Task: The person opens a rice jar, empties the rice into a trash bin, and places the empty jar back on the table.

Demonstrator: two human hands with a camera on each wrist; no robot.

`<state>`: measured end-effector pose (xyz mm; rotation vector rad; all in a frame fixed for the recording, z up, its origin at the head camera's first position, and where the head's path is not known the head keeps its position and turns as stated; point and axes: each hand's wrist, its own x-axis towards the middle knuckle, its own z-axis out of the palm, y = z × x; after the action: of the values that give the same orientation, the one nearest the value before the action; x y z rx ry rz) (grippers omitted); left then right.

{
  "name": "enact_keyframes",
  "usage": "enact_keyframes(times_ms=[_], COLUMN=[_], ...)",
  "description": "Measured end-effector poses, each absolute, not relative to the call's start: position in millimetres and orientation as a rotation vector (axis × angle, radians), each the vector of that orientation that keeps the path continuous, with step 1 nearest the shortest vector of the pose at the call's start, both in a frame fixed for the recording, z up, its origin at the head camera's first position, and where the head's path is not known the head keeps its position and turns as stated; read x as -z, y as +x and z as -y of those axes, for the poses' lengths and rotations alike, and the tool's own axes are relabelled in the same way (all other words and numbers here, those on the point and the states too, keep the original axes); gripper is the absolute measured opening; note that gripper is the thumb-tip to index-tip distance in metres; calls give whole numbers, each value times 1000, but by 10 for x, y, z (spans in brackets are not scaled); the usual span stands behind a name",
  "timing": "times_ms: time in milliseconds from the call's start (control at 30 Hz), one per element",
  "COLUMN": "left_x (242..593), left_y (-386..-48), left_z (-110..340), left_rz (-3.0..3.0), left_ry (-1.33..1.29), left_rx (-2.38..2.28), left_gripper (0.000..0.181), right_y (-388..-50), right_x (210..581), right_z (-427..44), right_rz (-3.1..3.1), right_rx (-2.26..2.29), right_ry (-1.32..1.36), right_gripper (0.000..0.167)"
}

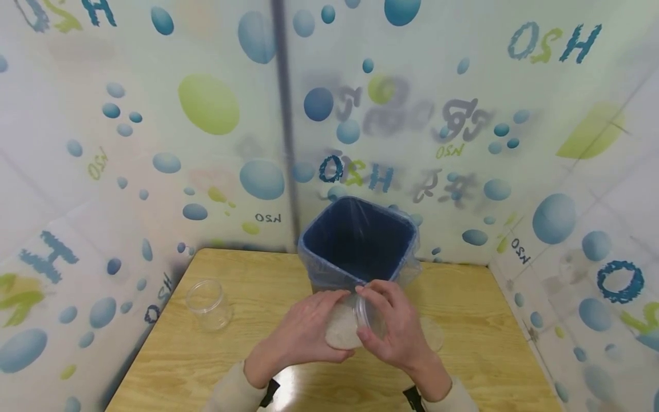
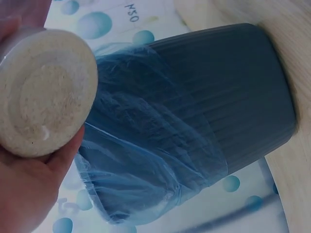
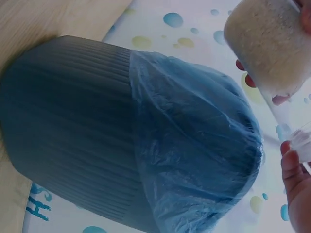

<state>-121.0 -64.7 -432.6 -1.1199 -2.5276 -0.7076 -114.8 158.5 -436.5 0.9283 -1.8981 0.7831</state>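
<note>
My left hand [image 1: 304, 329] grips a clear jar [image 1: 342, 327] full of pale, grainy material, tilted on its side. In the left wrist view the jar's round base [image 2: 47, 94] faces the camera, with a finger and thumb about it. My right hand [image 1: 393, 326] holds a clear plastic piece [image 3: 302, 143] beside the jar's mouth; whether it is a lid or a second jar I cannot tell. In the right wrist view, a gap shows between that piece and the filled jar. Both hands are just in front of a blue bin [image 1: 355, 237].
A thin clear bag [image 2: 146, 141] lines the bin and hangs over its rim. An empty clear jar [image 1: 208, 303] stands on the wooden table [image 1: 252, 286] at the left. Right of my right hand lies a clear disc [image 1: 431, 333]. Patterned sheets [image 1: 216, 154] enclose the table.
</note>
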Motion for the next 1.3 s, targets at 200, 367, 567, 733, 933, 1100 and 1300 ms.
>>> enact_keyframes(times_ms=[200, 367, 567, 733, 933, 1100, 1300], left_x=[4342, 4358, 4354, 4349, 4357, 4377, 4387], left_y=[-1249, -1270, -1276, -1281, -1286, -1307, -1309], left_z=[672, 687, 708, 718, 709, 690, 681], left_rz=[2564, 2508, 2504, 2511, 2446, 2294, 2196], left_ry=[-1148, -1137, -1143, -1154, -1137, -1095, -1037], left_rx=[752, 746, 760, 762, 740, 630, 529], left_gripper=[98, 97, 96, 97, 97, 96, 98], right_y=[-1151, -1139, -1100, -1081, -1076, -1026, -972], right_x=[4378, 4318, 4235, 4220, 4228, 4220, 4186], right_z=[-1627, -1669, -1690, -1694, -1701, -1713, -1689], right_rz=[1918, 1948, 1943, 1945, 1966, 2059, 2181], right_rx=[-769, -793, -872, -918, -922, -904, -823], right_ry=[1006, 1131, 1276, 1317, 1299, 1085, 791], right_gripper=[60, 58, 53, 51, 56, 73, 78])
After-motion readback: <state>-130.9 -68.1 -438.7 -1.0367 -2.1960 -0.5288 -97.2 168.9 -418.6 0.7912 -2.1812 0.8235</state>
